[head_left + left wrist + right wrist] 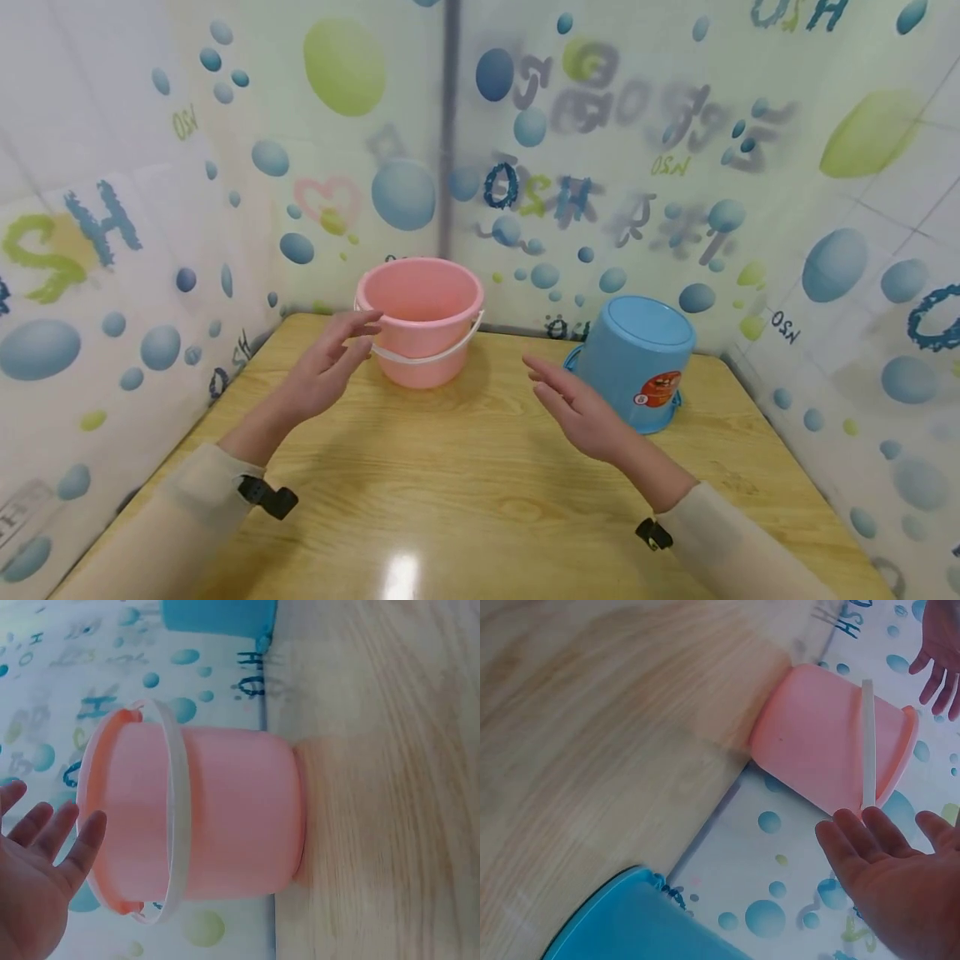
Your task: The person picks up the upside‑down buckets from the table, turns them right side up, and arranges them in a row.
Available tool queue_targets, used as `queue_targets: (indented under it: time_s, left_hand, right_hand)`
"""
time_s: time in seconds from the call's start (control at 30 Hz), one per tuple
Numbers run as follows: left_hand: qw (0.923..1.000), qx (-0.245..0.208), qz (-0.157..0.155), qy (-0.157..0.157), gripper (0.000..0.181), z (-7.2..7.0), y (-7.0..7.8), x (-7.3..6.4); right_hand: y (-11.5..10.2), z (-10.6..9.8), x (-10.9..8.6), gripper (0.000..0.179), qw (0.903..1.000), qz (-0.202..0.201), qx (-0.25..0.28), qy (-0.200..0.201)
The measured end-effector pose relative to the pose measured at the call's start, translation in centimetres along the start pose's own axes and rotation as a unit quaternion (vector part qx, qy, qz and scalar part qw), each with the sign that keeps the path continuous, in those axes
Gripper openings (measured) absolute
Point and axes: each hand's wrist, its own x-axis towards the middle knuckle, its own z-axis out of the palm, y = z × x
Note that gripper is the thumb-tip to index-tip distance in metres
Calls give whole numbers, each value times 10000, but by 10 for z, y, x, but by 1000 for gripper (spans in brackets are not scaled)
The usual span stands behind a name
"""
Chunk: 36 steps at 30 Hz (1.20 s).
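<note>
A pink bucket (422,367) stands upright toward the back left of the table, its white handle (427,359) hanging across the front. To the right, a blue bucket (622,367) sits upside down, with an orange-red label (660,389) on its side. My left hand (322,371) hovers just left of the pink bucket's rim, fingers extended and holding nothing. In front of the blue bucket's left side is my right hand (581,412), also empty, with straight fingers. The left wrist view shows the pink bucket (240,817) beyond the left fingers (86,844).
Both buckets rest on a light wooden table (465,517). A patterned sheet (645,125) with bubbles and letters encloses the back and sides. Dark wrist devices (267,497) are strapped to both sleeves.
</note>
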Motion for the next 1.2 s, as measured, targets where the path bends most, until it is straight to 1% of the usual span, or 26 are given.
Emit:
queue_targets:
  time_s: [0.13, 0.2, 0.37, 0.53, 0.7, 0.77, 0.83, 0.9, 1.07, 1.2]
  left_hand:
    - [9988, 120, 356, -298, 49, 10, 2, -3]
    - [9972, 104, 578, -453, 50, 16, 2, -5]
    - [9929, -10, 835, -850, 54, 32, 4, -9]
    - [9888, 30, 915, -1182, 53, 50, 9, -9]
    - [9851, 204, 763, -1525, 52, 68, 12, -12]
    - [9826, 324, 723, -1682, 53, 75, 14, -11]
    - [9792, 495, 745, -1823, 53, 84, 16, -9]
    - [9739, 704, 796, -2007, 54, 92, 18, -5]
    - [9595, 1108, 973, -2402, 58, 114, 19, 10]
    - [9531, 1258, 860, -2617, 61, 130, 18, 24]
  right_hand:
    - [5, -4, -21, 57, 9996, -32, -272, -80]
    - [6, -6, -31, 57, 9991, -55, -415, -89]
    - [7, -10, -52, 57, 9978, 82, -656, -12]
    - [9, -12, -69, 58, 9943, 274, -1032, 34]
    - [15, -14, -87, 58, 9894, 353, -1408, 60]
    - [19, -16, -93, 58, 9876, 385, -1521, 82]
    - [23, -19, -99, 58, 9859, 461, -1602, 112]
    - [28, -22, -104, 59, 9847, 523, -1656, 152]
    - [41, -32, -113, 58, 9805, 566, -1860, 287]
    - [48, -43, -116, 58, 9780, 517, -1989, 357]
